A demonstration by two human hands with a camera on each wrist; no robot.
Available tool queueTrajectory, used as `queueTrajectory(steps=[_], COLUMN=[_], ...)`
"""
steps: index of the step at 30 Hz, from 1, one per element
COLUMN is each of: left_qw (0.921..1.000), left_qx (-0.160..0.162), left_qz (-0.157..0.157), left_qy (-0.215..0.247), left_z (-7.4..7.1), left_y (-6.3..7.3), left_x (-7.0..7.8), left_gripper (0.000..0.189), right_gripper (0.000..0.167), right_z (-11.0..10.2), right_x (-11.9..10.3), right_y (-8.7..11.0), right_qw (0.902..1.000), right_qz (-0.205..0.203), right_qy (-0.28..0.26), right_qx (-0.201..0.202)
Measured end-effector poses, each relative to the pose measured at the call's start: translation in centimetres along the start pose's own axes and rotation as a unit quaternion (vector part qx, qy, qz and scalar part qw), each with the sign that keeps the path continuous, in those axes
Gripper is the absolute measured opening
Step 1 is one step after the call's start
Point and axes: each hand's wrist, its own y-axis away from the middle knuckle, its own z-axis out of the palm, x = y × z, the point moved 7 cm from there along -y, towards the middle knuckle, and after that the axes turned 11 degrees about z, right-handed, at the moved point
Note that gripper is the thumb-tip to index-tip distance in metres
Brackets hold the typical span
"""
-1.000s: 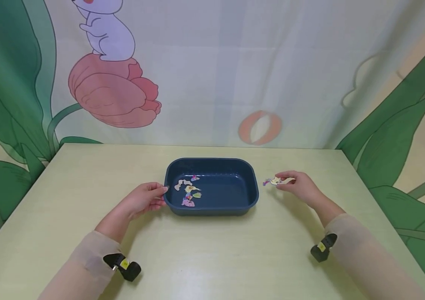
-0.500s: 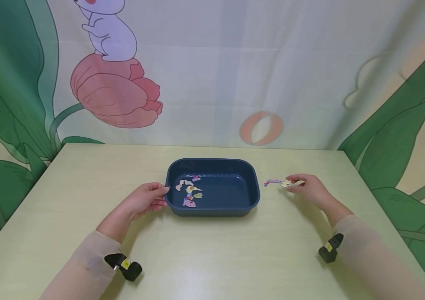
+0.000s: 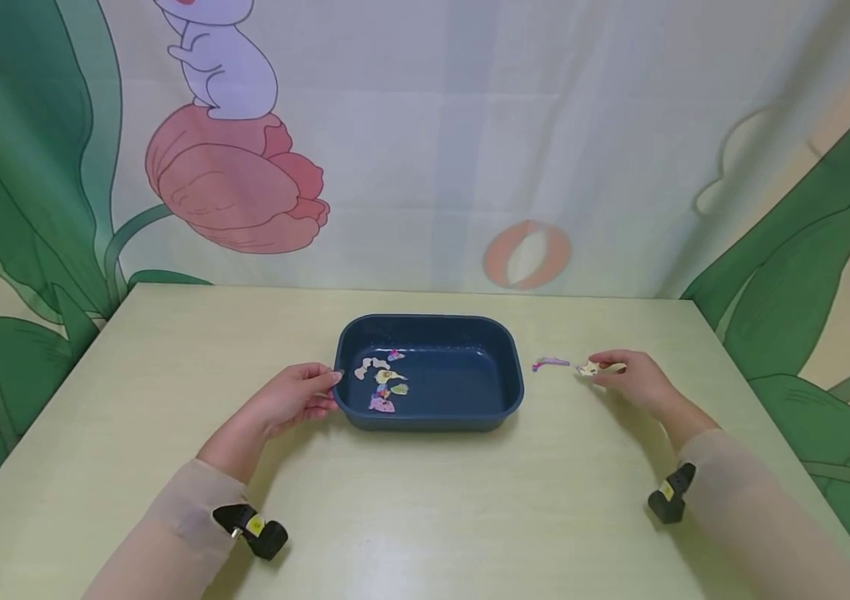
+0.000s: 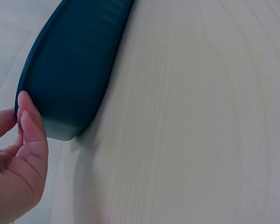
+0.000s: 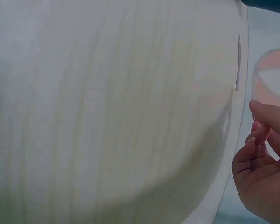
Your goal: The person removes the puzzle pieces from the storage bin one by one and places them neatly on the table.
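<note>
On the nine o'clock side of a dark blue, rounded-rectangle tray (image 3: 466, 379), I had the left hand (image 3: 297, 393) locked on: thumb on one side of the rim, fingers on the other, the edge pinched between!

Way out past three o'clock went the right hand (image 3: 633, 381), thumb and fingers nearly together, a small, flat cream cut-out with dark marks (image 3: 587, 369) nipped between them and poking toward nine. Between that hand and the tray, on the pale wood-grain tabletop (image 3: 425, 508), lay a thin purple-and-pink strip (image 3: 551, 363), near the tray yet apart from it.

Inside, a cluster crowded the nine o'clock end: a white wavy cut-out (image 3: 371, 365), a pale green piece (image 3: 399, 389), a lavender-pink piece (image 3: 382, 405) at eight.

My right wrist view put the strip at eleven o'clock from the fingertips, not touching; the pinched cut-out I could barely make out there.
</note>
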Motion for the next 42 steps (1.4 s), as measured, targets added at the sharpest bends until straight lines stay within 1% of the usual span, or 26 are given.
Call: queueTrajectory(steps=[3,8,13,20,22,27,32,39,42], left_qw=[1.0,1.0,1.0,1.0,1.0,0.9999,0.9998,0.9997,0.9997], left_qx=[0.004,0.001,0.002,0.0,0.0,0.005,0.005,0.012,0.01], left_qz=[0.002,0.004,0.004,0.003,0.002,-0.002,-0.004,-0.01,-0.009], left_qy=[0.0,0.001,-0.003,0.0,-0.001,-0.014,-0.02,-0.02,-0.021], left_z=[0.0,0.0,-0.1,-0.1,0.0,-0.1,0.0,-0.2,-0.2], left_y=[0.0,-0.1,0.1,0.0,0.0,0.0,-0.1,0.0,0.0], left_x=[0.1,0.0,0.2,0.0,-0.1,-0.1,0.0,-0.2,-0.1], left_gripper=[0.031,0.031,0.032,0.033,0.033,0.034,0.034,0.034,0.034], right_gripper=[0.042,0.042,0.042,0.042,0.042,0.042,0.041,0.041,0.041], right_z=[-0.1,-0.1,-0.2,-0.4,-0.5,-0.5,-0.5,-0.3,-0.2], right_x=[0.2,0.6,0.5,1.1,1.2,1.5,1.8,1.5,1.5], right_y=[-0.2,-0.4,-0.5,-1.1,-1.2,-1.4,-1.4,-1.8,-1.8], right_qw=[1.0,0.9998,0.9999,0.9996,0.9996,0.9997,0.9994,0.9996,0.9995], right_qz=[0.009,0.022,0.014,0.027,0.025,0.024,0.032,0.022,0.022], right_qy=[0.003,0.002,0.004,-0.001,0.001,0.0,0.001,0.001,0.0], right_qx=[0.0,-0.004,-0.001,0.006,0.011,0.009,0.01,0.019,0.021])
